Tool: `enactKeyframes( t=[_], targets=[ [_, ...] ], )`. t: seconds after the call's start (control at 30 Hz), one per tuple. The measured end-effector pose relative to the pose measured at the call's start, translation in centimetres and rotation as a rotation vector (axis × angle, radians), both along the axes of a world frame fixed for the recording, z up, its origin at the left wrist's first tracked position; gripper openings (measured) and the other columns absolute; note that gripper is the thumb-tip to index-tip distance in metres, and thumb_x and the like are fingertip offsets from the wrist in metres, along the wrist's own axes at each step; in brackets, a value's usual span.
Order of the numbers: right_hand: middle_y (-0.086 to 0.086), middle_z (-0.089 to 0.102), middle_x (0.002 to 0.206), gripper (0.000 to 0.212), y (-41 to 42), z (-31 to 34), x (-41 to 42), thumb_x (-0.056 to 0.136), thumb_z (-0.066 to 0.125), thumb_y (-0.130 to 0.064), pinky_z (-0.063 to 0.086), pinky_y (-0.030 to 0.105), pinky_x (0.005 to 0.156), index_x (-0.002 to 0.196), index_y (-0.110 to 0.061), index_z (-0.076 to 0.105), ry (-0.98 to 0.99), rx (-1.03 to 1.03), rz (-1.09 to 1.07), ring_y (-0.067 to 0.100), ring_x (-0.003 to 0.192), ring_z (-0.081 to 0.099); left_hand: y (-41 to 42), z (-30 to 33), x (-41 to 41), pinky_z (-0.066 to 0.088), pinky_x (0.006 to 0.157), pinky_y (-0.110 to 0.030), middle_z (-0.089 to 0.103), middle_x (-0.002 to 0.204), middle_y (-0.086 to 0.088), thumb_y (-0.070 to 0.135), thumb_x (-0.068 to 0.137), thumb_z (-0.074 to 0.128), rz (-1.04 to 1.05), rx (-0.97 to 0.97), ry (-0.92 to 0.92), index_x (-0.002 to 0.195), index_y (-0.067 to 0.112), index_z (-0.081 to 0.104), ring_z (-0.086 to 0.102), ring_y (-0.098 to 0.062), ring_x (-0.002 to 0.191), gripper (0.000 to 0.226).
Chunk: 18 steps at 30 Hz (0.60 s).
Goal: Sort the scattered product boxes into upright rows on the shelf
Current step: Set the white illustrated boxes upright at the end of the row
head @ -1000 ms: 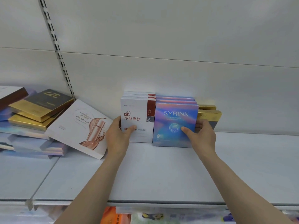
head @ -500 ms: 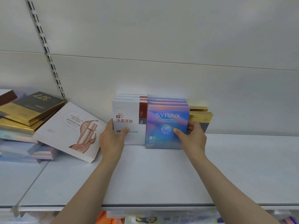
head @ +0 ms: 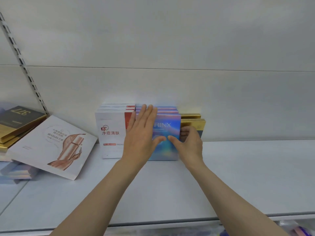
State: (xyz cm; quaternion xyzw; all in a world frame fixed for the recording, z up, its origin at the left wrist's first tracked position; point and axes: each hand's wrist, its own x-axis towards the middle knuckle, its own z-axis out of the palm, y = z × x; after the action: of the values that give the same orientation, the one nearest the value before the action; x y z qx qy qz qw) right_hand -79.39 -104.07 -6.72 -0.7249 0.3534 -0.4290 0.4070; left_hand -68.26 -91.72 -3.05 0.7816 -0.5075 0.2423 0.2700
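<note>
Three upright rows stand against the back wall of the shelf [head: 238, 176]: white boxes with a red stripe [head: 110, 132], iridescent blue SYRINX boxes [head: 167, 126], and gold boxes [head: 193, 122]. My left hand [head: 141, 132] lies flat with straight fingers across the front of the blue row and the edge of the white row. My right hand [head: 187, 142] grips the right edge of the front blue box, thumb on its face and fingers curled behind.
A white box with a rose-gold bottle picture [head: 54, 145] leans on a loose pile at the left. That pile holds gold and black boxes [head: 17, 121] and pale holographic ones [head: 17, 172]. A slotted upright [head: 22, 65] runs up the back wall.
My left hand has left the side of the white row and now lies flat across the front of the blue boxes. The view has shifted right; my right hand stays on the blue box.
</note>
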Motion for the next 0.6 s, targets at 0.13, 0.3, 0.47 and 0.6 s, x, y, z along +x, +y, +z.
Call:
enactKeyframes(
  t=[0.13, 0.3, 0.47, 0.6],
  targets=[
    [-0.007, 0.052, 0.113, 0.053, -4.2, 1.0, -2.5, 0.079, 0.081, -0.034, 0.041, 0.004, 0.075, 0.122, -0.023, 0.051, -0.154, -0.085, -0.175, 0.002, 0.099, 0.054, -2.1, -0.4, -0.1, -0.018, 0.117, -0.034, 0.004, 0.164, -0.002, 0.057, 0.082, 0.066, 0.062, 0.184, -0.061, 0.155, 0.016, 0.009, -0.009, -0.019, 0.150, 0.102],
    [-0.001, 0.055, 0.134, 0.053, -8.5, 0.2, -3.7, 0.094, 0.065, -0.036, 0.045, 0.007, 0.064, 0.140, -0.021, 0.043, 0.013, 0.190, 0.047, 0.009, 0.109, 0.054, -3.8, -0.3, -0.5, -0.014, 0.116, -0.041, 0.007, 0.163, -0.007, 0.065, 0.075, 0.067, 0.204, 0.247, -0.112, 0.155, 0.016, 0.007, -0.004, -0.027, 0.150, 0.112],
    [-0.005, 0.059, 0.114, 0.024, -9.6, -1.0, -2.8, 0.096, 0.062, -0.028, 0.047, 0.011, 0.056, 0.114, -0.031, 0.046, 0.086, 0.167, 0.223, 0.002, 0.093, 0.059, -4.2, -0.2, -0.5, 0.000, 0.120, -0.041, 0.021, 0.160, -0.006, 0.066, 0.067, 0.073, 0.285, 0.250, -0.110, 0.154, 0.015, 0.012, 0.014, -0.025, 0.148, 0.118],
    [-0.010, 0.059, 0.105, 0.028, -11.0, -0.8, -3.0, 0.092, 0.068, -0.022, 0.046, 0.006, 0.053, 0.113, -0.028, 0.049, 0.046, 0.165, 0.270, 0.000, 0.090, 0.059, -4.6, 0.1, -0.6, 0.007, 0.118, -0.041, 0.022, 0.159, -0.003, 0.064, 0.064, 0.076, 0.336, 0.262, -0.110, 0.154, 0.016, 0.015, 0.019, -0.024, 0.146, 0.118]
  ],
)
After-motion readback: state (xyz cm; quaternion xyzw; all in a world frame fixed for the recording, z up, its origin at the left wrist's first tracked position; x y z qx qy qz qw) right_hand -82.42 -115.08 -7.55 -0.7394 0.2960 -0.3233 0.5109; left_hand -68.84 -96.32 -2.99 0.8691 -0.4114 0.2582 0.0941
